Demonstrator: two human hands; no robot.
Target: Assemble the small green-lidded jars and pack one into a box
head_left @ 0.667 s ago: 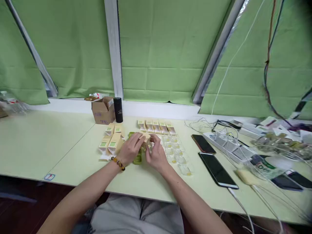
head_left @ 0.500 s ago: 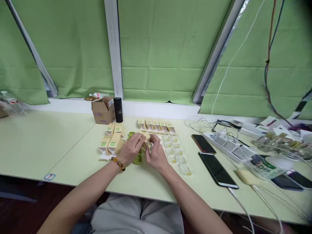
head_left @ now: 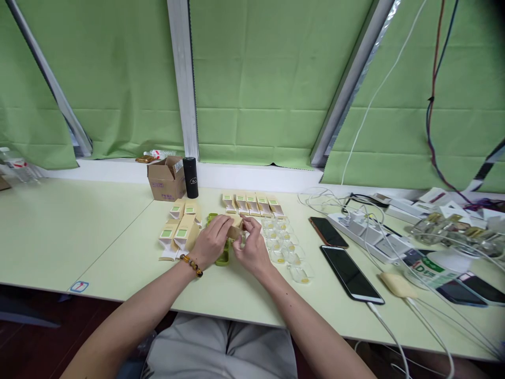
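Between my two hands is a small beige carton, held above the table. My left hand, with a beaded bracelet at the wrist, grips its left side. The fingers of my right hand close on its right end. Under the hands, partly hidden, lies a green tray. Left of it stand several beige cartons with green labels and open flaps. A row of similar cartons stands farther back. Just right of my right hand sit rows of small clear plastic containers with something yellow in them.
Two phones lie to the right, beside a power strip with tangled white cables. A white bottle and a yellowish charger are farther right. At the back left stand a cardboard box and a black flask.
The carton has tilted slightly between my hands, and its brown side now shows more. Both hands stay in nearly the same place. The other things on the table have not moved.
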